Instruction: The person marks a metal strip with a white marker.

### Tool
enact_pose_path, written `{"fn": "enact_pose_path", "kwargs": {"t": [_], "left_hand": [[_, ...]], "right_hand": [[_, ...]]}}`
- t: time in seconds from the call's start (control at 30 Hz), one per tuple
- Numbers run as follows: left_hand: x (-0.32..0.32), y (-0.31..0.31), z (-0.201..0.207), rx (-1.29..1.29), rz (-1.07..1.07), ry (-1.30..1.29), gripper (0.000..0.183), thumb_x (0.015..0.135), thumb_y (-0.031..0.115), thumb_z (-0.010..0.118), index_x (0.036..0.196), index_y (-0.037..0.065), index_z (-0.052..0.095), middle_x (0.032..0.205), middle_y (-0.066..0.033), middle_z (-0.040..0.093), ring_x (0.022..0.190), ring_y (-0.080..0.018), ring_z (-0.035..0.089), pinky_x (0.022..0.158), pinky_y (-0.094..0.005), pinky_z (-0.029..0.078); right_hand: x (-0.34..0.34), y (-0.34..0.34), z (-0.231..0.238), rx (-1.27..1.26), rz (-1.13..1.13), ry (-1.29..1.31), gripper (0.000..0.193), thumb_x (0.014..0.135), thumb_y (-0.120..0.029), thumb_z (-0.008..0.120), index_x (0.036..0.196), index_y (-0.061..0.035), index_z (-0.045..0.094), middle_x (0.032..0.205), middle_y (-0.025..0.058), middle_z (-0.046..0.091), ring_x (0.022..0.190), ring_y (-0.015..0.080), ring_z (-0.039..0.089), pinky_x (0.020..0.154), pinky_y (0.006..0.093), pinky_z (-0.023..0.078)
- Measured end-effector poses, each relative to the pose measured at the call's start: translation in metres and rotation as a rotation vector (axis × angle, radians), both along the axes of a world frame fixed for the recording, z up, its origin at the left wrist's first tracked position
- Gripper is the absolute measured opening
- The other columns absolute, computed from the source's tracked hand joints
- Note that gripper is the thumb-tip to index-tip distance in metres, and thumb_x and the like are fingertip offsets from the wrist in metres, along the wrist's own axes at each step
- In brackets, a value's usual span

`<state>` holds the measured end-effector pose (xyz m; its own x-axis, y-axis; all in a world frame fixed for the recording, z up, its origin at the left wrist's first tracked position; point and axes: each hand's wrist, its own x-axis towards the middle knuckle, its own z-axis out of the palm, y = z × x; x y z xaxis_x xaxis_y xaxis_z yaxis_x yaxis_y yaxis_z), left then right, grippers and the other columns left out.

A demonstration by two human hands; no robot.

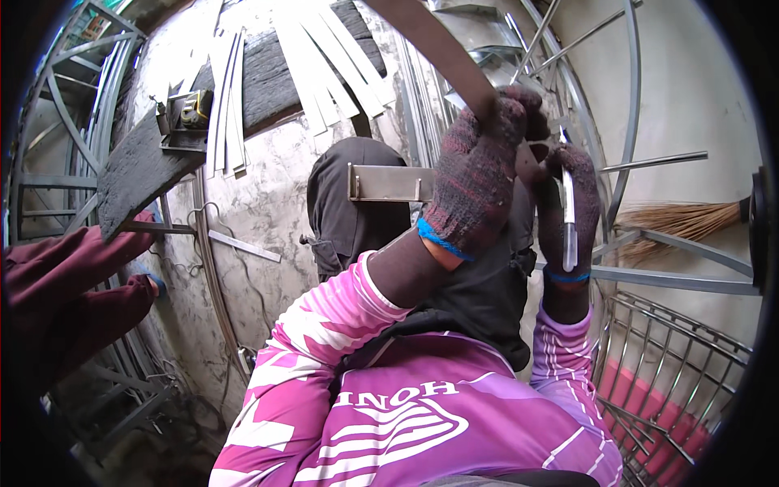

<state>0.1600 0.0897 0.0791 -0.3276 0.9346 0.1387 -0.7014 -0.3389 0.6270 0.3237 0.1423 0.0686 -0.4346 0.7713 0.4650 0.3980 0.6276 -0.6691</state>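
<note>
My left hand (480,174), in a dark knitted glove with a blue cuff, is closed around the lower end of a flat metal strip (442,53) that slants up past the top edge. My right hand (578,187), gloved alike, grips a slim white pen (569,199) with a clear end pointing down toward my wrist. Both hands are close together above my lap, and the fingertips are partly hidden. A short metal channel piece (389,183) with small upright tabs lies across my dark-trousered knee; its right end disappears behind my left glove.
Pale metal strips (324,65) lie on the floor ahead beside dark boards. A tape measure (195,109) sits on a board (146,166) at left, near another person's maroon-clothed legs (81,284). Metal frames, a straw broom (677,227) and a wire basket (673,349) stand right.
</note>
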Motion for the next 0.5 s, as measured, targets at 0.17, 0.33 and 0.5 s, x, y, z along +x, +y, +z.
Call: {"fn": "enact_pose_path", "kwargs": {"t": [0.17,0.33,0.5], "left_hand": [[-0.013,-0.007,-0.007,-0.072,0.08,0.402,0.037,0.114,0.025,0.059,0.14,-0.001,0.062,0.123,-0.0158,0.072,0.108,-0.0249,0.072,0.097,-0.0382,0.058],[-0.095,-0.068,0.0,-0.059,0.05,1.346,0.024,0.095,0.002,0.074,0.119,0.001,0.074,0.113,-0.0181,0.076,0.103,-0.0329,0.073,0.092,-0.0402,0.057],[-0.143,-0.125,-0.039,-0.155,0.444,1.583,0.059,0.08,0.014,0.093,0.131,0.003,0.067,0.12,-0.0188,0.07,0.111,-0.0396,0.07,0.094,-0.0482,0.057]], "right_hand": [[0.01,-0.005,-0.018,-0.049,-0.011,0.149,0.023,0.099,-0.005,0.059,0.121,0.0019,0.066,0.116,0.01,0.068,0.109,0.0205,0.065,0.098,0.0358,0.053],[0.082,0.029,-0.033,-0.263,-0.021,0.057,0.023,0.1,-0.014,0.063,0.116,0.0007,0.069,0.11,0.0109,0.071,0.105,0.0215,0.067,0.098,0.0361,0.053],[0.097,0.035,-0.04,-0.325,-0.013,-0.008,0.017,0.098,-0.011,0.067,0.111,-0.0002,0.07,0.104,0.0104,0.072,0.099,0.0232,0.068,0.094,0.0371,0.054]]}}
